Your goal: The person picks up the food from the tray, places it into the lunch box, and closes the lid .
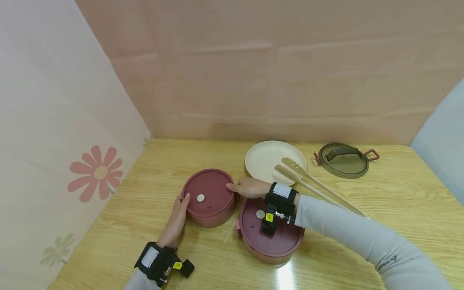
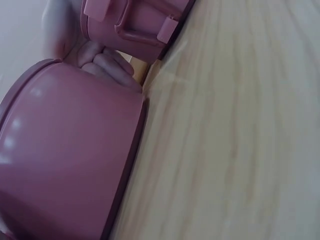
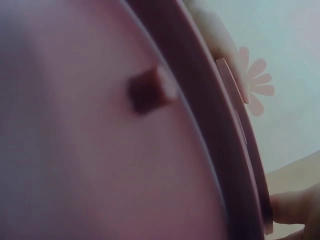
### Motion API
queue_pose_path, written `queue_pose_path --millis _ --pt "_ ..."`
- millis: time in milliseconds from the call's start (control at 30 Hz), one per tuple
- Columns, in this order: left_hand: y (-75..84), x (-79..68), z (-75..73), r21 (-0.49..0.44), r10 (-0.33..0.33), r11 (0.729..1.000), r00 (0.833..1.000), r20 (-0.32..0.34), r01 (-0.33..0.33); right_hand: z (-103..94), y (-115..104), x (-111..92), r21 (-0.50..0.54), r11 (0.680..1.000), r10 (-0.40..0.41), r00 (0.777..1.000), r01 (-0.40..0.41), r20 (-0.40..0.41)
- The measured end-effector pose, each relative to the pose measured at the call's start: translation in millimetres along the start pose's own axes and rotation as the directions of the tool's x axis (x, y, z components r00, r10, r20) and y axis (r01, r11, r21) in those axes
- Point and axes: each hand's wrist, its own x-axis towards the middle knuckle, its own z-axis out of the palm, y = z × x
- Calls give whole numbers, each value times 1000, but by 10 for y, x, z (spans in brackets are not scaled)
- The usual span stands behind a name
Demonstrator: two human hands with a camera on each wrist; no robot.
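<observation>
On the left of the table sits a round dark pink pot (image 1: 214, 189), with a white dot and small nubs on its flat top. My left hand (image 1: 177, 215) grips its left side, thumb at the top rim. From the other side my right hand (image 1: 251, 187) holds it, thumb over the rim; the curled right fingers (image 2: 105, 65) show behind the pot wall (image 2: 70, 145) in the left wrist view. Under my right wrist stands a second, similar pot (image 1: 253, 243), partly covered by the wrist camera. Its top (image 3: 100, 165) fills much of the right wrist view, blurred.
Behind the pots lies a cream plate (image 1: 259, 161). A spatula (image 1: 288, 173) and a slotted utensil (image 1: 294, 165) rest with their heads over it, handles passing under my right forearm. A glass lid (image 1: 346, 165) with a dark handle lies back right. Fabric walls (image 1: 253, 100) border the table.
</observation>
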Motion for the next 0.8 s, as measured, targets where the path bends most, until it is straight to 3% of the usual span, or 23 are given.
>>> queue_pose_path --millis 367,800 --pt "78 -10 -4 48 -11 999 1000 13 10 -31 -39 16 -92 996 17 998 -23 -65" --pt "260 -23 33 3 -15 1000 1000 6 15 -144 -98 -43 -71 997 -42 993 35 -111"
